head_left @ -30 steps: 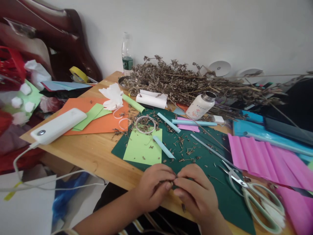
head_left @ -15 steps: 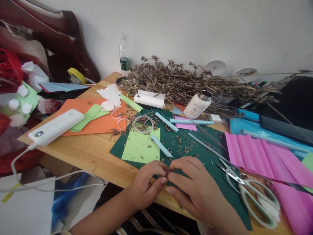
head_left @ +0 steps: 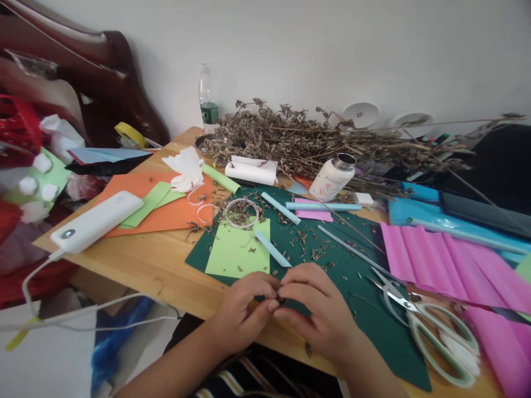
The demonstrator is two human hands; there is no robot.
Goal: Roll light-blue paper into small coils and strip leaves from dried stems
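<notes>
My left hand (head_left: 248, 309) and my right hand (head_left: 317, 309) meet fingertip to fingertip at the table's front edge. Both are closed in a pinch on a small dark bit of dried plant (head_left: 281, 300), mostly covered by the fingers. Just beyond them lies a green cutting mat (head_left: 352, 260), strewn with dried plant crumbs (head_left: 317, 253). On it rest a light green paper sheet (head_left: 224, 251), a rolled blue paper tube (head_left: 272, 249) and a ring-shaped roll of clear tape (head_left: 228, 205). White-handled scissors (head_left: 415, 309) lie half open to the right of my right hand.
Behind the mat is a heap of dried plant stalks (head_left: 282, 132), with a white flask (head_left: 332, 179) before it. A plastic bottle (head_left: 208, 105) stands at the back. Pink crepe paper (head_left: 440, 260) covers the right side; a white power bank (head_left: 97, 221) with its cable lies left.
Both hands have shifted slightly left, and my right hand's fingers have drawn closer to my left hand's around the plant bit. The view has tilted a little.
</notes>
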